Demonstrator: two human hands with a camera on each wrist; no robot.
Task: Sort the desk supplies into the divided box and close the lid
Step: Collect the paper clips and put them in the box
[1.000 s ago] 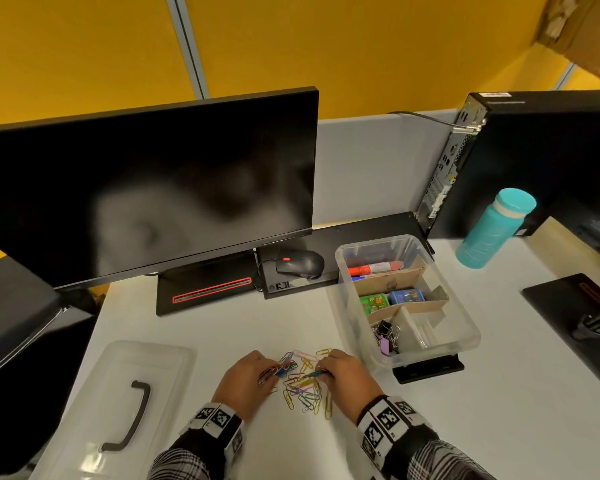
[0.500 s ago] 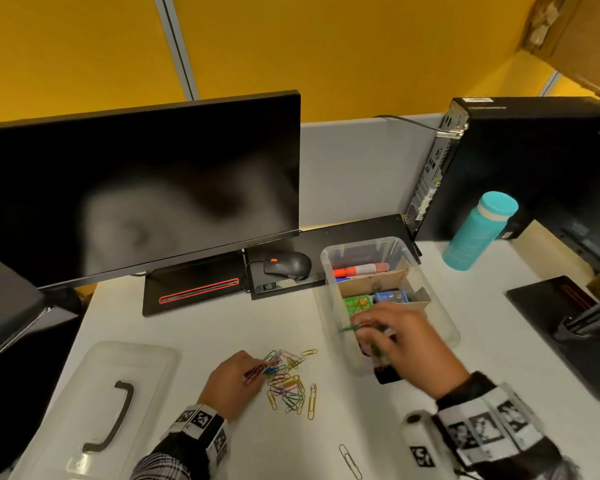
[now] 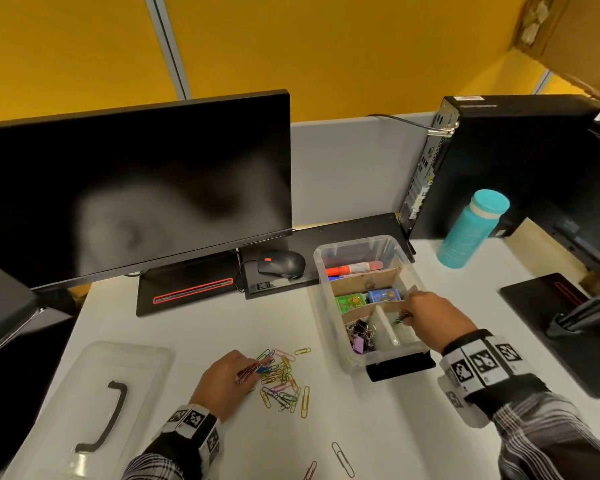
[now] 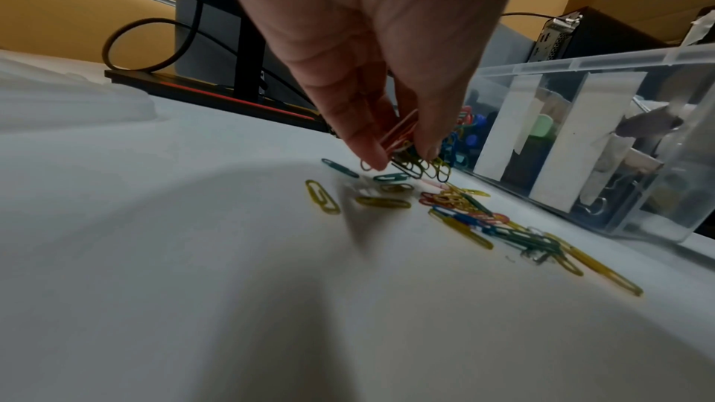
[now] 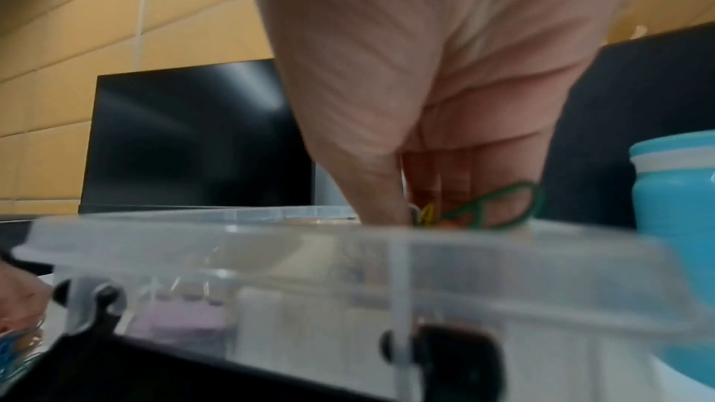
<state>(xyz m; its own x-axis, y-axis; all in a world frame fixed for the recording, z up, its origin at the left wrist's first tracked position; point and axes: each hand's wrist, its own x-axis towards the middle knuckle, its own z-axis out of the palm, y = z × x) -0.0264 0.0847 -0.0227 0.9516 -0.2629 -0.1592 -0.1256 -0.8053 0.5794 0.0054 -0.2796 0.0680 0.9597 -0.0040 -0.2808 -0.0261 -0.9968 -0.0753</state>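
Note:
A clear divided box (image 3: 328,299) stands on the desk, holding markers (image 3: 353,269), small green and blue items and binder clips (image 3: 360,336). My right hand (image 3: 406,315) is over its near right compartment and pinches a few paper clips (image 5: 491,210), green and yellow among them. Coloured paper clips (image 3: 281,379) lie scattered on the desk left of the box. My left hand (image 3: 248,370) pinches a small bunch of clips (image 4: 402,145) at the pile's left edge. The clear lid (image 3: 84,407) with a black handle lies at the near left.
A monitor (image 3: 136,188) and a mouse (image 3: 281,263) are behind the pile. A teal bottle (image 3: 471,228) and a black computer tower (image 3: 520,161) stand right of the box. Two stray clips (image 3: 342,459) lie near the desk's front edge.
My right hand lifted from the pile with clips and moved right, over the box's near right compartment. The left hand stayed at the pile, gathering clips.

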